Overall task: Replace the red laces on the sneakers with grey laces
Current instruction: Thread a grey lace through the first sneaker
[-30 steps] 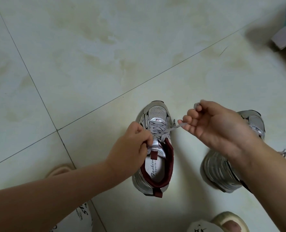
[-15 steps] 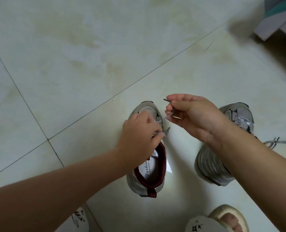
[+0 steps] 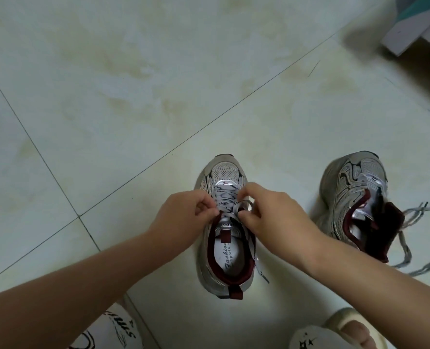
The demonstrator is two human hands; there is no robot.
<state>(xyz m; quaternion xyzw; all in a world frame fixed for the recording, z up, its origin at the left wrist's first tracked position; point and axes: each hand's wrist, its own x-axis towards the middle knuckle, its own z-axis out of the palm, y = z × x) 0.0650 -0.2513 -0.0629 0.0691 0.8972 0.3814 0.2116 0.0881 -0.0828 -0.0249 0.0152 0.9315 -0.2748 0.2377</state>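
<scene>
A silver-grey sneaker (image 3: 224,268) with a dark red lining stands on the floor in the middle, toe pointing away. A grey lace (image 3: 226,200) is threaded across its upper eyelets. My left hand (image 3: 183,217) pinches the lace at the sneaker's left side. My right hand (image 3: 271,217) pinches a loop of it at the right side, and one loose end (image 3: 258,263) trails down along the sneaker's right flank. The second sneaker (image 3: 357,197) lies tilted to the right, its grey lace (image 3: 420,238) spread loose over the floor.
Pale floor tiles (image 3: 133,96) with dark joints run all around. A pale slipper with a foot in it (image 3: 339,331) sits at the bottom right, and white printed fabric (image 3: 113,328) at the bottom left. A box corner (image 3: 415,23) is at the top right.
My right hand has come down from above the toe to the sneaker's right eyelets, and the lace end it pulled now hangs beside the sneaker. My left hand stays at the left eyelets.
</scene>
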